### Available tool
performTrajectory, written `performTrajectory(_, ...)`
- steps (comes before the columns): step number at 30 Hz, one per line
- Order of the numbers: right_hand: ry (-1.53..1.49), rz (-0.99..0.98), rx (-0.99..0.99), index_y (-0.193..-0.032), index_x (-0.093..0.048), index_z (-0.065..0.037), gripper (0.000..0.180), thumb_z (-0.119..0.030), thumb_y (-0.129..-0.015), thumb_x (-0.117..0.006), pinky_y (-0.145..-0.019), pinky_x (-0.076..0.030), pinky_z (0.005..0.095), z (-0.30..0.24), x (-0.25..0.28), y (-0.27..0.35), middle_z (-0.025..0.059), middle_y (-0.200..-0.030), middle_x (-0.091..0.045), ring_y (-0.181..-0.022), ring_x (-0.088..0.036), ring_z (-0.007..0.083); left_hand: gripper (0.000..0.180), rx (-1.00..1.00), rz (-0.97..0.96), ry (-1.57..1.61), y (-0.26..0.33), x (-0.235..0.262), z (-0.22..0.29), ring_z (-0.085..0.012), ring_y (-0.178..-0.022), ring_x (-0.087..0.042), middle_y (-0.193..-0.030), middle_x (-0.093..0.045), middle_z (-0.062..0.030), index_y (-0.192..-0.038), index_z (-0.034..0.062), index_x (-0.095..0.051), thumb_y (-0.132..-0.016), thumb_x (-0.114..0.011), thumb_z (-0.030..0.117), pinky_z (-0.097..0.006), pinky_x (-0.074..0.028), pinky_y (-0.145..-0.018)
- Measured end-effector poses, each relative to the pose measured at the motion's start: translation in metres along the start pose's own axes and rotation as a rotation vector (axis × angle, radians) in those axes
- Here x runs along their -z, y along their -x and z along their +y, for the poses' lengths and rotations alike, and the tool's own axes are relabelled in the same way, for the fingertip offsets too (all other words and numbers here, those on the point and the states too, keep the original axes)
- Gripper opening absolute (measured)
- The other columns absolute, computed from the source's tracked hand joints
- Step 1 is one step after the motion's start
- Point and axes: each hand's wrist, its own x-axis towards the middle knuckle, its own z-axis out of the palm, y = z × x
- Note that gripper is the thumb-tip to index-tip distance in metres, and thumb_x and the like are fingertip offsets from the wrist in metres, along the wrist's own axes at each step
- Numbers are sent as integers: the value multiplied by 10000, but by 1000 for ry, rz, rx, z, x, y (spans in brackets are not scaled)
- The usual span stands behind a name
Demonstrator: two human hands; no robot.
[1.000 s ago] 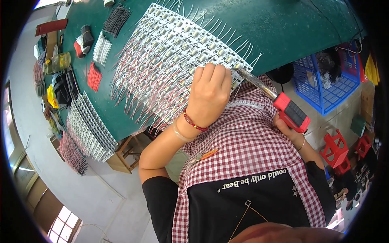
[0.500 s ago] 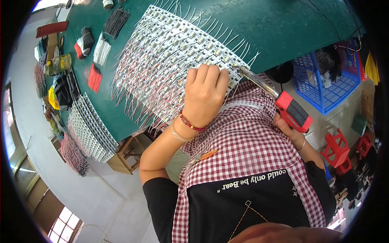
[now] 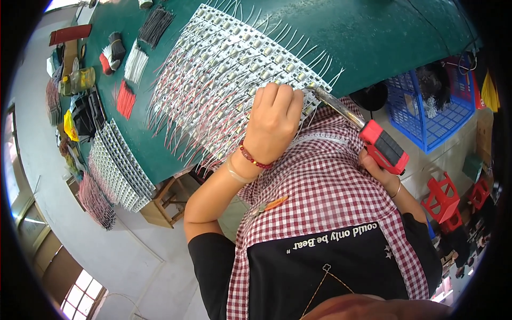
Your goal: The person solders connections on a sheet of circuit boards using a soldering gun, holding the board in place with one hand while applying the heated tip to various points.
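My left hand [image 3: 273,120] presses fingers-down on the white strip panel [image 3: 224,69]; right hand [image 3: 376,165] grips the red soldering iron [image 3: 381,146] beside it.

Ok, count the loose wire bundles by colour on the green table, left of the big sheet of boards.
Black wire bundle: 1
White wire bundle: 1
Red wire bundle: 1
Mixed black, white and red bundle: 1
Total: 4

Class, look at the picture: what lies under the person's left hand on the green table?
The left hand rests on white strips with small components and thin wires, laid on the green table. The strip part beneath the palm is hidden.
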Motion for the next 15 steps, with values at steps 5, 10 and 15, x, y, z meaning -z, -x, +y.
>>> performTrajectory(5, 8, -11, -44, -851, -670, -12, 146, -130, -768, -692, -645, -506, 359, 0, 2, 3, 110, -796, -665, -725, -648, 287, 177, -2, 6, 13, -2, 0, -2, -238, -785, -491, -833, -463, -90, -914, -8, -610, -749, -583, 51, -354, -416, -676)
performTrajectory(10, -1, -10, -13, -843, -669, -13, 144, -138, -775, -690, -636, -501, 363, 0, 1, 2, 112, -774, -653, -704, -643, 282, 158, 0, 11, 1, -2, -1, -2, -226, -787, -496, -828, -470, -80, -893, 2, -612, -749, -585, 62, -348, -408, -678)
performTrajectory(15, -24, -1, -6, -839, -661, -10, 142, -136, -779, -688, -629, -496, 359, 2, 1, 2, 115, -782, -650, -694, -633, 279, 192, 35, 35, -79, -4, 1, 0, -194, -770, -525, -796, -506, -25, -921, 74, -669, -736, -632, 44, -342, -378, -706)
